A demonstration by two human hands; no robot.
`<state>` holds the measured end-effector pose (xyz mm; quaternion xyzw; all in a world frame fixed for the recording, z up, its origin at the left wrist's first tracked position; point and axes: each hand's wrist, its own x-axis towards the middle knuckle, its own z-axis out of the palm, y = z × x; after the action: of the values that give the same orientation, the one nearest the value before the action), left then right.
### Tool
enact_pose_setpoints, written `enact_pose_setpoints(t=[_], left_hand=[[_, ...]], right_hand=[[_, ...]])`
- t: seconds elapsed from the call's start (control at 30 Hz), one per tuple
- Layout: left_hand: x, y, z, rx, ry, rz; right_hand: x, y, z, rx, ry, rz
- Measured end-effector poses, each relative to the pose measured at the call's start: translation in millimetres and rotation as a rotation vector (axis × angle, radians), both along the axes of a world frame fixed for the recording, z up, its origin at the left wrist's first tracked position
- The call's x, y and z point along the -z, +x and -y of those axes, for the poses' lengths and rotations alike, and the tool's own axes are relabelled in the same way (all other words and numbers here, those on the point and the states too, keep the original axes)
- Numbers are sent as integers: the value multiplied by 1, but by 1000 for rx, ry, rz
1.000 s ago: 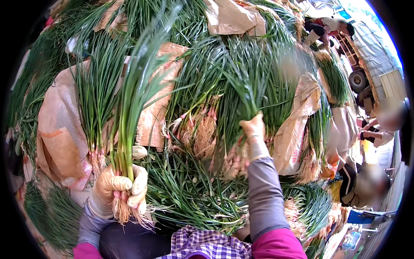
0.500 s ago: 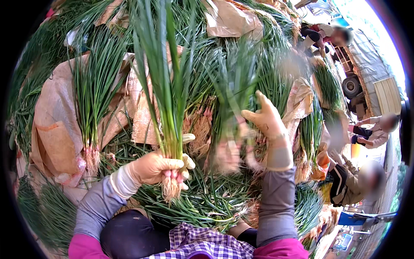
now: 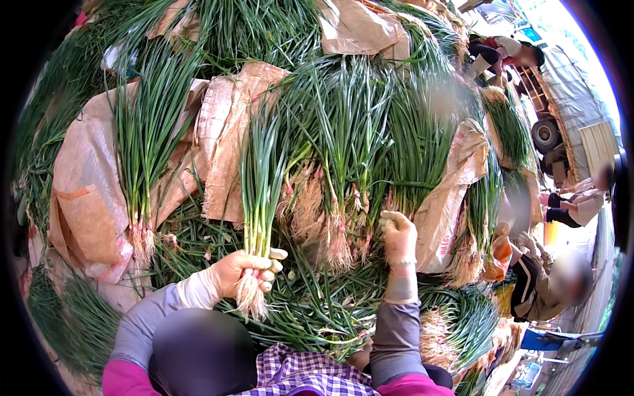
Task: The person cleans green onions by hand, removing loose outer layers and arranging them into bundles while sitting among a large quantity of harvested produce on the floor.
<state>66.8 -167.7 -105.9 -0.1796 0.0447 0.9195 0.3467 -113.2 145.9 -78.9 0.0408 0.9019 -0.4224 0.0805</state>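
Note:
My left hand (image 3: 247,269), in a pale glove, is closed round a bunch of green onions (image 3: 259,198). The bunch stands nearly upright, its pinkish bulbs and pale roots hanging below my fingers. My right hand (image 3: 398,236), gloved too, is raised at the near edge of the onion pile, fingers curled inward; anything in them cannot be made out. Just left of it, loose green onions (image 3: 338,218) lie roots toward me on the pile. A separate bundle (image 3: 142,191) rests on brown sacking (image 3: 89,178) at the left.
Cut green leaves (image 3: 310,310) cover the ground before my knees. More brown sacking (image 3: 439,218) lies among the onions at the right, near another rooted heap (image 3: 456,330). Several people sit farther right, one nearby (image 3: 541,277). A wheeled vehicle (image 3: 547,135) stands behind them.
The blurred onions beside my right hand now lie on the pile. My right hand has come lower and left, its spread fingers now curled. My left hand's bunch has dropped lower.

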Motion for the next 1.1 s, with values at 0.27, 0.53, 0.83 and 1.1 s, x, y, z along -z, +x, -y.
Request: enact_pose_setpoints(t=[0.27, 0.53, 0.83, 1.1], left_hand=[[-58, -5, 4, -35, -119, -333], [-36, -4, -14, -26, -187, -202], [-4, 5, -41, 28, -430, -96], [-18, 8, -41, 46, -552, -111]], right_hand=[[-11, -46, 58, -186, 313, -72], [-79, 13, 35, -130, 236, -210], [-21, 136, 78, -522, -212, -135], [13, 133, 116, 38, -989, 758]])
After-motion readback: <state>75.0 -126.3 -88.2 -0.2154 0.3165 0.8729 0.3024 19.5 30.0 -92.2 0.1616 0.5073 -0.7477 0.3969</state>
